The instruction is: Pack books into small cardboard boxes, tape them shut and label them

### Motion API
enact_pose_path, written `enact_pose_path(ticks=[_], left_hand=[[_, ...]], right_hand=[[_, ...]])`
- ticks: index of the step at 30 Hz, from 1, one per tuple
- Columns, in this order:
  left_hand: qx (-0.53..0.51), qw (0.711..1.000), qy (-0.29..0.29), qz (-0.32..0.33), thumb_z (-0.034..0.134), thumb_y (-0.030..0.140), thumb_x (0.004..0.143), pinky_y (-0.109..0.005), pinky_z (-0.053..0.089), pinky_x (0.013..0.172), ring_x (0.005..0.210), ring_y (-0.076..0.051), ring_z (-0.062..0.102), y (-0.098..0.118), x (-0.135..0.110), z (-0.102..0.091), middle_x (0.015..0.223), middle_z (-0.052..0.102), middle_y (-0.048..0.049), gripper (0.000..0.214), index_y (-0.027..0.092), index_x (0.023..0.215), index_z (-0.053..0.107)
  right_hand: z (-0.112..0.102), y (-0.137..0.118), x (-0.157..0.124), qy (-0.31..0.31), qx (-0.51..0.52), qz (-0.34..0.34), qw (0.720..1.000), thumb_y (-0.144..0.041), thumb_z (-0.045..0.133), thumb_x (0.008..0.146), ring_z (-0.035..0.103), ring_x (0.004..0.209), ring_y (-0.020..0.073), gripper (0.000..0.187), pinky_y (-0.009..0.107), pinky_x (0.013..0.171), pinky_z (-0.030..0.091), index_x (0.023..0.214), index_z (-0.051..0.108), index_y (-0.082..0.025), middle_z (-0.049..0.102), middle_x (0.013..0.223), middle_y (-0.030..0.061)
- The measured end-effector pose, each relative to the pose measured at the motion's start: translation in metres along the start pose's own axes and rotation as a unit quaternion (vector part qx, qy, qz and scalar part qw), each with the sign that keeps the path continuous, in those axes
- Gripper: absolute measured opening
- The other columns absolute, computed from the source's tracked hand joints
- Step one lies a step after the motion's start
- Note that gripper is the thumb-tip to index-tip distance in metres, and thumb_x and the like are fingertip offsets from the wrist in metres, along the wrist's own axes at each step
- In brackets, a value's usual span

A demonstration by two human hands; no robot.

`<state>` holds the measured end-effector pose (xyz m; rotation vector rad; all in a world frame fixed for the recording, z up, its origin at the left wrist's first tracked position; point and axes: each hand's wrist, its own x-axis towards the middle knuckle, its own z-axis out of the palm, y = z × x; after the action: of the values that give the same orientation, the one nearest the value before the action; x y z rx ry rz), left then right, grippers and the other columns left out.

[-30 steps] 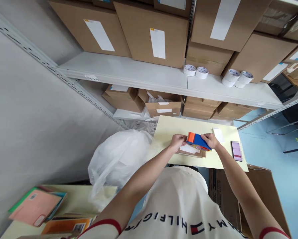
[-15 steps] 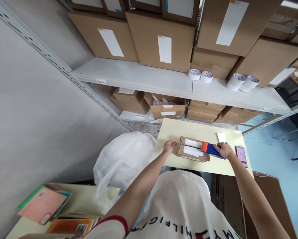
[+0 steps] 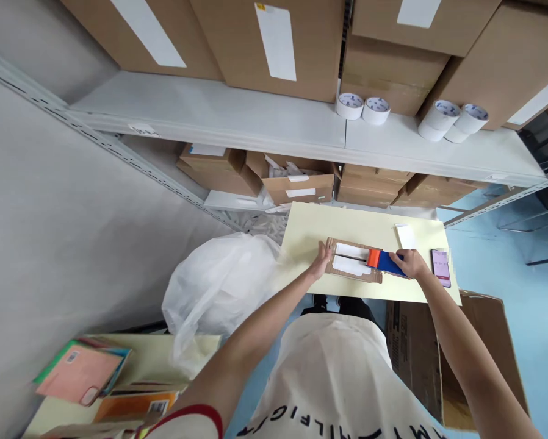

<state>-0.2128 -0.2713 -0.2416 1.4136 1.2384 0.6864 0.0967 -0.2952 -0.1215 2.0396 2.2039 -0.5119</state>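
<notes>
1. Gripping a blue-and-orange handheld tape dispenser (image 3: 384,261), my right hand (image 3: 410,263) holds its orange end over the small brown cardboard box (image 3: 351,266).
2. My left hand (image 3: 320,262) rests open against the box's left end; the box lies between my hands on the pale yellow table (image 3: 342,221).
3. A dark-edged, pink-screened phone (image 3: 440,268) lies beyond my right hand.
</notes>
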Motion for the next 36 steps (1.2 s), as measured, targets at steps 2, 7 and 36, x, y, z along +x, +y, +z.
enact_pose_path(ticks=[2, 7, 36], left_hand=[[0.157, 0.985, -0.034, 0.068, 0.063, 0.08, 0.063, -0.058, 0.011, 0.117, 0.15, -0.038, -0.005, 0.019, 0.001, -0.008, 0.162, -0.001, -0.0235, 0.127, 0.014, 0.155, 0.004], [0.421, 0.859, -0.166, 0.239, 0.078, 0.067, 0.048, -0.062, -0.008, 0.113, 0.147, -0.044, 0.008, 0.065, 0.013, -0.002, 0.159, 0.015, -0.0266, 0.134, 0.011, 0.153, 0.017], [0.481, 0.828, -0.235, 0.165, 0.058, 0.052, 0.084, -0.048, 0.001, 0.12, 0.15, -0.034, 0.013, 0.082, 0.015, 0.102, 0.161, 0.018, -0.0162, 0.089, 0.013, 0.154, 0.019]], right_hand=[[0.0, 0.001, 0.0, -0.005, 0.011, -0.006, 1.0, -0.06, 0.022, 0.093, 0.06, 0.06, 0.0203, 0.06, 0.03, 0.061, 0.036, 0.063, 0.058, -0.021, 0.066, 0.064, 0.0081], [-0.002, 0.002, 0.005, -0.026, 0.066, 0.006, 0.997, -0.063, 0.025, 0.092, 0.059, 0.059, 0.0192, 0.062, 0.029, 0.06, 0.037, 0.061, 0.057, -0.021, 0.064, 0.061, 0.008], [0.036, 0.116, 0.03, -0.168, 0.081, -0.036, 0.982, -0.071, 0.047, 0.083, 0.065, 0.072, 0.0234, 0.055, 0.029, 0.059, 0.04, 0.076, 0.068, -0.02, 0.069, 0.073, 0.0085]])
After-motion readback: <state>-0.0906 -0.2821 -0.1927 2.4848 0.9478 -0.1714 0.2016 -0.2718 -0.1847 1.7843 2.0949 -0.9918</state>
